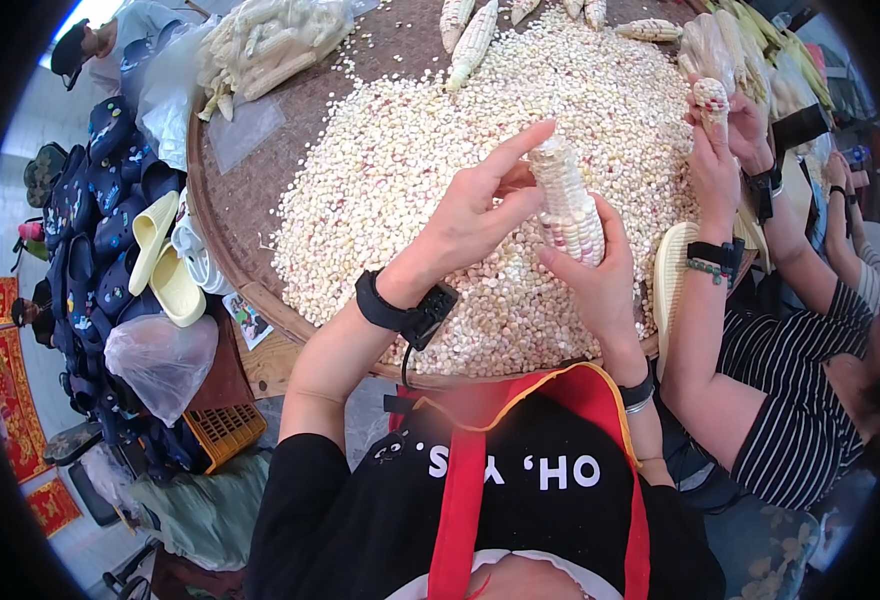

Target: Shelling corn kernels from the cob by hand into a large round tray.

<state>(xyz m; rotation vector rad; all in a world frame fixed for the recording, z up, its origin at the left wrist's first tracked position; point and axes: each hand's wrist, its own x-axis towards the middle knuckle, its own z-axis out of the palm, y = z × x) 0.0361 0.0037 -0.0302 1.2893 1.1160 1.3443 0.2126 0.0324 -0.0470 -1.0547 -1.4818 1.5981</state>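
My right hand [597,277] is closed around the lower part of a corn cob [571,206] that stands tilted over the tray. Rows of white and reddish kernels remain on its lower part, while much of its upper part is bare. Beside the cob's upper part is my left hand [485,202], thumb close against its side and index finger extended by the tip; whether the thumb touches is unclear. Under both hands lies a wide heap of loose corn kernels [380,180] on a round woven tray [305,97]. Several cobs with kernels [474,45] lie at the heap's far edge.
A plastic bag of cobs [282,45] lies at the tray's far left. On the right, a co-worker's hands [717,165] hold another cob. Pale yellow slippers [672,277] rest by the right rim. Dark blue clogs [110,217] and an orange crate [222,435] are at left.
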